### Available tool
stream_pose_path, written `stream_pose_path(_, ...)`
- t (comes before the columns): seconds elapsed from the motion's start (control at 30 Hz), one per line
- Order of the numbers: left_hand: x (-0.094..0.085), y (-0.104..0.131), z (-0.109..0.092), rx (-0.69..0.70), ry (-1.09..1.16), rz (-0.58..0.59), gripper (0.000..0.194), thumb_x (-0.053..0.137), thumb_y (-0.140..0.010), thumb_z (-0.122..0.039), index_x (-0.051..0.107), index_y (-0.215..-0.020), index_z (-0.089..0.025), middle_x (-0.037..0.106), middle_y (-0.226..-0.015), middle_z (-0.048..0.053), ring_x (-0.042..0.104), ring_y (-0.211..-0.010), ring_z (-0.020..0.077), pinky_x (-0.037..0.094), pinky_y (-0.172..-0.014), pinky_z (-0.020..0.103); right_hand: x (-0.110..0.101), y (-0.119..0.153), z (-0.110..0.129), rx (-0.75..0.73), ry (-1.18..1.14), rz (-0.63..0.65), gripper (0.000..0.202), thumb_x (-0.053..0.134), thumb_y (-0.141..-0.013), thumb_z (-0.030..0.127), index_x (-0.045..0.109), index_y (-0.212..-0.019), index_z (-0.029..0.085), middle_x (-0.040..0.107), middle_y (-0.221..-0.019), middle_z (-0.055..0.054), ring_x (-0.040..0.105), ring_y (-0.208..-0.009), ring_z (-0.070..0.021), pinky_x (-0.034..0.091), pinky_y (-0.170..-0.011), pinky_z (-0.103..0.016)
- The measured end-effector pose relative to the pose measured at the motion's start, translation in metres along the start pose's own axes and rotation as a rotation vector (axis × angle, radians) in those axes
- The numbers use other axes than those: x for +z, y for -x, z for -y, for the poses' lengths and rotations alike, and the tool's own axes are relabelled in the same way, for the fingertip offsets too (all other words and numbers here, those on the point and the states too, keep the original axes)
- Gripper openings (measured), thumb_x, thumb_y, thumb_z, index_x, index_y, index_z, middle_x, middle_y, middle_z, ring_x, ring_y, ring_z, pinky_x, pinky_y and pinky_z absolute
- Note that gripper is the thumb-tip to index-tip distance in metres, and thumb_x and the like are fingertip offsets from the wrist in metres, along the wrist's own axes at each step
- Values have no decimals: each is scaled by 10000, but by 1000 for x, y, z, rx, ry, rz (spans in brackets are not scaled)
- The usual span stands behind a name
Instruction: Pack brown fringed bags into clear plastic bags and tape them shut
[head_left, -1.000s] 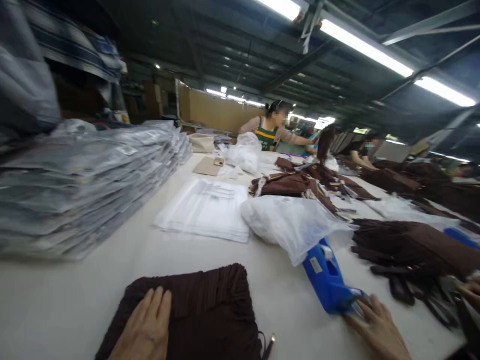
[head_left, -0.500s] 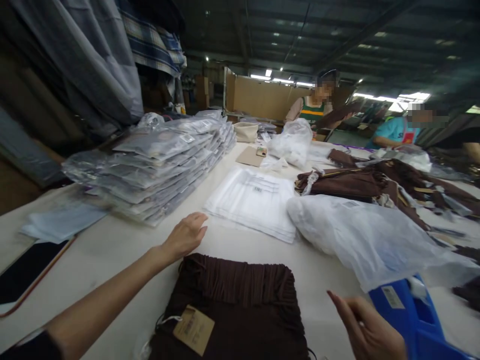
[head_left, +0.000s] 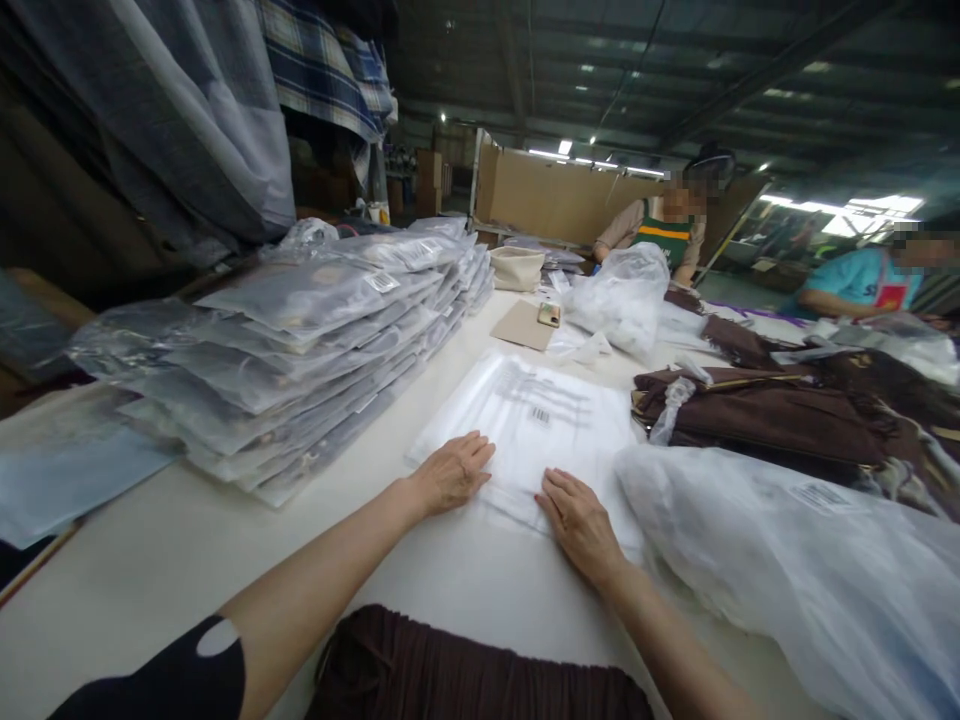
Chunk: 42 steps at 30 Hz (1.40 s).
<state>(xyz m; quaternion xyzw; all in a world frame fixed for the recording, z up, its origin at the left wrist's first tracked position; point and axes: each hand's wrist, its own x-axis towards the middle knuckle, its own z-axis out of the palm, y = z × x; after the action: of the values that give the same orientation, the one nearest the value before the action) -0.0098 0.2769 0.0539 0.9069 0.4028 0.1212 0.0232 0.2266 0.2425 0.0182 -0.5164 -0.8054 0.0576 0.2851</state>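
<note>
My left hand (head_left: 455, 473) lies on the near left edge of a stack of flat white plastic bags (head_left: 559, 395), its fingers stretched forward. Resting on the same stack's near edge, further right, is my right hand (head_left: 576, 520), with fingers extended and laid flat. Neither hand visibly grips anything. A barcode shows near the middle of the top bag. Close to my body, below both hands, a folded dark brown garment (head_left: 480, 670) with a gathered edge lies on the table; its lower part is cut off by the frame.
A tall pile of bagged garments (head_left: 322, 340) stands on the left. Loose clear plastic (head_left: 787, 540) and brown garments (head_left: 765, 415) cover the right side. Behind the bags lie brown cardboard (head_left: 521, 325) and a small phone-like object (head_left: 549, 315). Two people work across the table.
Both hands have moved forward onto the white plastic bags, the right one coming in from the lower right. The brown garment now sits lower in view, its paper tag out of frame.
</note>
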Motion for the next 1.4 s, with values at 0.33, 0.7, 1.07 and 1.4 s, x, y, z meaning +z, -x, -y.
stream_pose_path(0.33, 5, -7, -1, 171, -12, -21, 497, 638, -808, -425, 509, -1144, -82, 589, -1164, 163, 523, -1105, 302, 441, -891, 428, -11, -19, -8, 206, -291, 31, 161, 553, -768, 265, 561, -623, 194, 679, -696, -24, 636, -618, -145, 502, -569, -237)
stream_pose_path(0.7, -20, -21, -11, 50, -81, 17, 126, 679, -789, -201, 586, -758, -122, 634, -745, 58, 580, -733, 202, 393, -654, 310, -42, -16, 7, 40, -142, 107, 266, 392, -904, 340, 585, -801, 189, 625, -781, -72, 572, -734, -190, 434, -693, -321)
stream_pose_path(1.07, -40, -28, -39, 46, 5, 249, 171, 656, -686, -10, 574, -608, -138, 648, -694, 55, 596, -722, 195, 385, -634, 278, -57, -5, 22, -64, -40, 251, 330, 355, -949, 364, 530, -720, 204, 566, -719, -28, 541, -679, -157, 407, -639, -277)
stream_pose_path(1.4, -41, -19, -49, -29, 162, 291, 226, 597, -831, -435, 641, -828, -213, 680, -810, -15, 617, -748, 144, 414, -611, 222, -64, 0, 32, -30, -42, 318, 337, 348, -963, 318, 462, -666, 205, 521, -614, 40, 511, -559, -96, 374, -518, -199)
